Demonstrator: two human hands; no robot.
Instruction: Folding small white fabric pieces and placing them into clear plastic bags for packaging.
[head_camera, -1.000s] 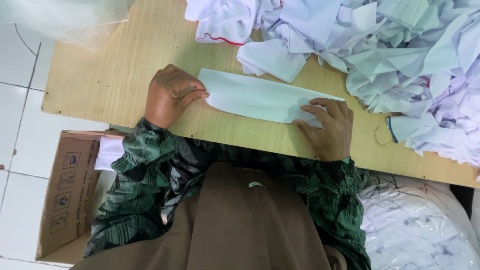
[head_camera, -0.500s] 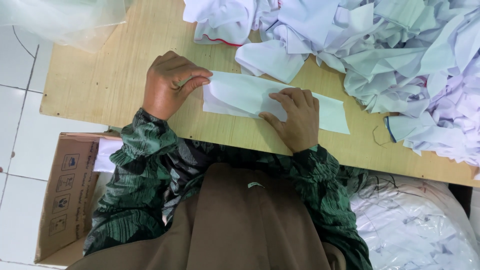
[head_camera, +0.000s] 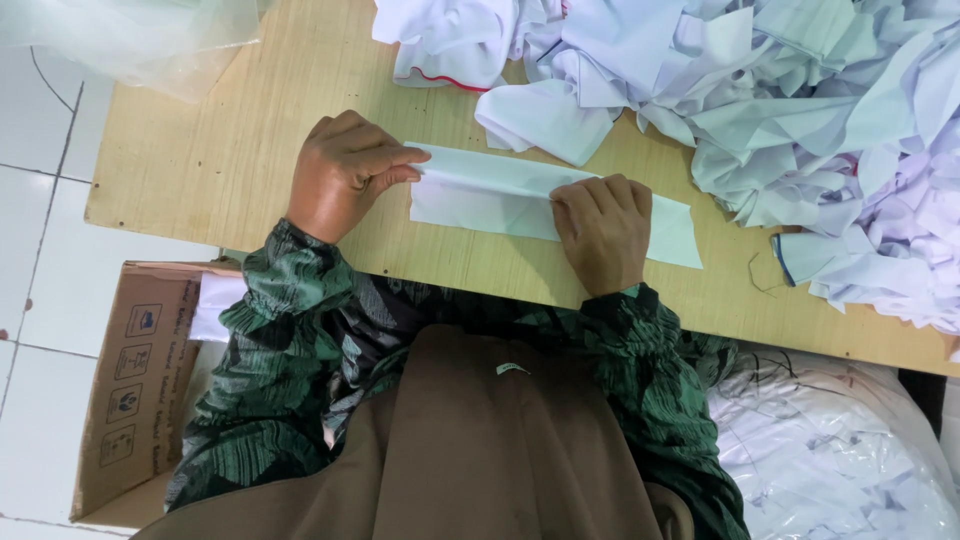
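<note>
The long white fabric strip (head_camera: 520, 195) lies near the front edge of the wooden table (head_camera: 200, 150), running from left to right and slightly downhill toward the right. A second ago it lay flat and nearly unfolded, with the right hand (head_camera: 600, 232) resting spread on its far right end; half a second ago that hand had slid inward to the middle, and now it sits there with its fingers curled down, the fingertips pressing on the strip's upper edge where a fold line shows, so that the right end of the strip juts out bare past it. The left hand (head_camera: 345, 175) has lifted a little from its low pinch and is closed on the strip's left end, thumb and forefinger nipping the cloth, the end doubled over itself in two layers. In my judgement the strip is being folded lengthwise and creased by hand, and the crease is only partly pressed: the left half looks folded, the right end looks flat. Beyond the strip a heap of white cloth pieces (head_camera: 760, 90) covers the table's far right side, apart from both hands, and an open cardboard box (head_camera: 140, 380) stands on the tiled floor at the left
</note>
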